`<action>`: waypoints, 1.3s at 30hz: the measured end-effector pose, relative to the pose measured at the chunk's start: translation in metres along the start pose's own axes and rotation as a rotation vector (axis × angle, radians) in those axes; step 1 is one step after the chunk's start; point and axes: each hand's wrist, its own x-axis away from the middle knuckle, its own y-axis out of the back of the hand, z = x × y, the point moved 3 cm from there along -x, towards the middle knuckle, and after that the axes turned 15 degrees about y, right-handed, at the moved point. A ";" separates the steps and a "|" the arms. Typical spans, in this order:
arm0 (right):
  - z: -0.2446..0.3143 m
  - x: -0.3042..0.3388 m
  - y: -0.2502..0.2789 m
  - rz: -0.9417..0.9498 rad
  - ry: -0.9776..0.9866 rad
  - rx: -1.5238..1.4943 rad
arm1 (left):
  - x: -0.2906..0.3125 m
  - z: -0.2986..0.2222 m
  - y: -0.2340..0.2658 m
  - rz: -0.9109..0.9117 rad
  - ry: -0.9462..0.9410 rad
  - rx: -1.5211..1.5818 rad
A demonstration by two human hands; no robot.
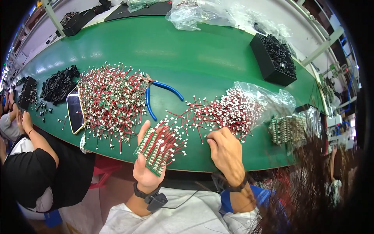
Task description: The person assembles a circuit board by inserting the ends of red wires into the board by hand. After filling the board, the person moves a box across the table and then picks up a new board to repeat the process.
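Note:
My left hand (144, 175) grips a green circuit board panel (156, 165) by its edges, tilted above the table's near edge. Rows of red wires with white connectors stand out from the panel. Curled fingers of my right hand (226, 154) rest at the near side of a heap of loose red wires (233, 111) with white connectors. Whatever those fingertips pinch, if anything, is hidden. Beyond my left hand lie blue-handled cutting pliers (168, 87), jaws against a large pile of small wired boards (111, 103).
A phone (75, 111) leans beside the large pile. Black parts (58, 85) lie further left, near a co-worker's arm (42, 146). On the right are a clear plastic bag (272, 99), stacked panels (286, 128) and a black box (267, 64) of parts. The green table (171, 50) curves across.

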 end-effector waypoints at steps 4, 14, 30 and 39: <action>0.001 -0.002 -0.004 -0.008 0.138 0.049 | 0.000 0.001 -0.001 -0.012 -0.007 -0.006; 0.017 0.005 0.014 -0.076 -0.078 -0.513 | -0.001 0.001 0.003 -0.035 -0.016 0.043; 0.073 0.014 -0.022 0.011 0.224 -0.639 | 0.002 0.011 -0.021 -0.024 0.013 -0.029; 0.071 0.013 -0.018 0.038 0.177 -0.653 | 0.003 0.013 -0.018 -0.051 0.023 -0.116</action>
